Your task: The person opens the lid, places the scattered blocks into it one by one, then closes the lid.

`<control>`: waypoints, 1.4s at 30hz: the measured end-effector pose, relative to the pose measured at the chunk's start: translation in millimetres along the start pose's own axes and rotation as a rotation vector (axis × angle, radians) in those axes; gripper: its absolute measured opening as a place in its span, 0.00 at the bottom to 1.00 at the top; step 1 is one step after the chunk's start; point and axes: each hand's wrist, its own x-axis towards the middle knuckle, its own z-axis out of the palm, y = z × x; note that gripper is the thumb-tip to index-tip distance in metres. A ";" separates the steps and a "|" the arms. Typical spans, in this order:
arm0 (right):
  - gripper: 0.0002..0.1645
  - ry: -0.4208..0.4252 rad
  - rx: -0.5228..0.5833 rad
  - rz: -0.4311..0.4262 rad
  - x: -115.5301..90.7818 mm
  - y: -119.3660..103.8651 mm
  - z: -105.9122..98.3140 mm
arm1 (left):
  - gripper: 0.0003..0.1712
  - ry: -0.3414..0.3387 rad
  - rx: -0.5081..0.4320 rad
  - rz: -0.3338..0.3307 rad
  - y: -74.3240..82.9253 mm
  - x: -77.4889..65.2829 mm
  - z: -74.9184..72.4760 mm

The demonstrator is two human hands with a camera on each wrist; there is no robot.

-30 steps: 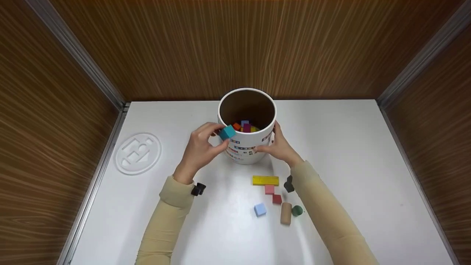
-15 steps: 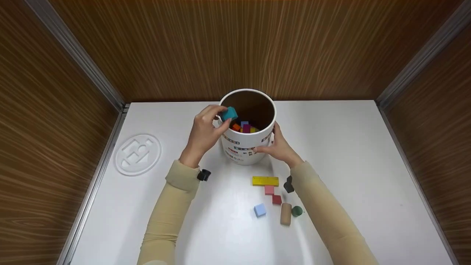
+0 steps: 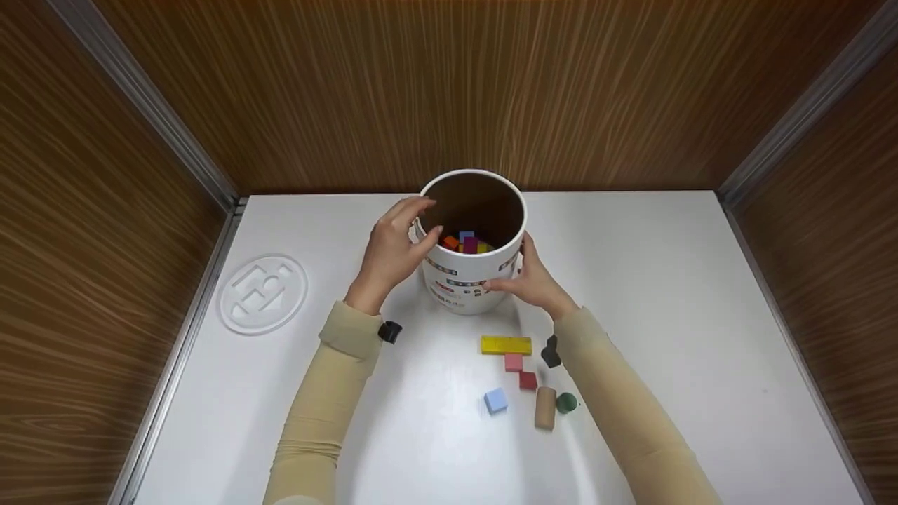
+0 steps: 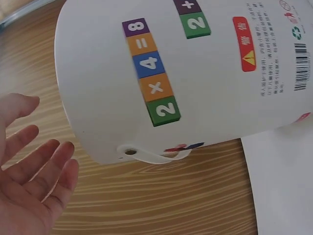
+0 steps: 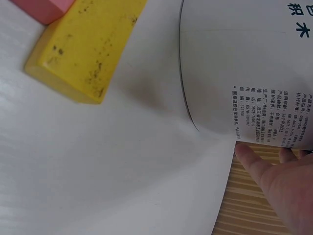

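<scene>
A white printed bucket (image 3: 463, 300) stands near the table's back edge. Several coloured blocks, among them a purple one (image 3: 470, 245), lie inside it. My left hand (image 3: 388, 254) is at the rim's left side, thumb and fingers spread over the opening with nothing between them. In the left wrist view, this hand (image 4: 32, 183) has its fingers loosely extended beside the bucket's mouth. My right hand (image 3: 537, 284) holds the bucket's right side, thumb on the front and fingers round behind. The right wrist view shows part of that hand (image 5: 281, 183) against the printed wall.
In front of the bucket lie a yellow block (image 3: 506, 345), a pink cube (image 3: 513, 362), a red block (image 3: 527, 381), a light blue cube (image 3: 496, 400), a tan cylinder (image 3: 545, 408) and a green round piece (image 3: 566, 402). A raised round emblem (image 3: 263, 294) sits at left.
My left hand has moved up and over the bucket's rim and let go of the teal cube, which is now out of sight. The right hand stays on the bucket.
</scene>
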 end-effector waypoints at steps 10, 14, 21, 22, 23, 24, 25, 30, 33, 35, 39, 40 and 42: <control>0.74 -0.023 0.021 0.007 -1.5 -7.1 -1.0 | 0.20 0.012 0.024 -0.038 -5.3 -23.2 -0.4; 0.75 -0.006 -0.008 0.022 -0.7 -2.4 -1.8 | 0.16 0.017 0.020 -0.028 -7.2 -37.0 1.9; 0.75 0.008 0.000 -0.001 2.0 1.9 -2.5 | 0.13 -0.073 -0.045 0.020 -8.6 -63.0 18.4; 0.75 0.004 -0.002 -0.009 1.9 2.0 -2.4 | 0.13 -0.101 -0.057 0.023 -8.6 -66.9 22.2; 0.74 0.000 -0.005 -0.015 1.5 1.6 -2.3 | 0.13 -0.134 -0.065 0.027 -8.4 -70.8 26.5; 0.74 -0.002 -0.008 -0.020 0.9 1.0 -2.0 | 0.14 -0.171 -0.071 0.027 -7.9 -74.7 30.7; 0.74 -0.007 -0.011 -0.026 -0.1 -0.4 -1.8 | 0.14 -0.213 -0.074 0.025 -7.5 -78.4 35.3; 0.72 -0.021 -0.003 -0.038 -8.7 -18.2 -1.8 | 0.16 -0.460 -0.043 -0.028 -3.0 -91.6 58.9; 0.72 -0.026 -0.001 -0.039 -13.0 -28.8 -2.4 | 0.18 -0.593 -0.005 -0.085 -0.6 -95.6 73.5; 0.72 -0.028 -0.001 -0.046 -13.7 -30.1 -2.3 | 0.20 -0.657 0.018 -0.120 0.2 -97.7 82.8; 0.73 -0.017 -0.007 -0.052 -6.9 -14.4 -1.6 | 0.22 -0.731 0.074 -0.130 -0.4 -100.5 99.6; 0.73 -0.014 -0.009 -0.053 -4.9 -9.8 -1.3 | 0.22 -0.742 0.094 -0.117 -0.9 -100.8 103.2; 0.74 -0.008 -0.011 -0.050 -0.6 -0.4 -1.3 | 0.22 -0.763 0.131 -0.088 -2.0 -100.8 110.1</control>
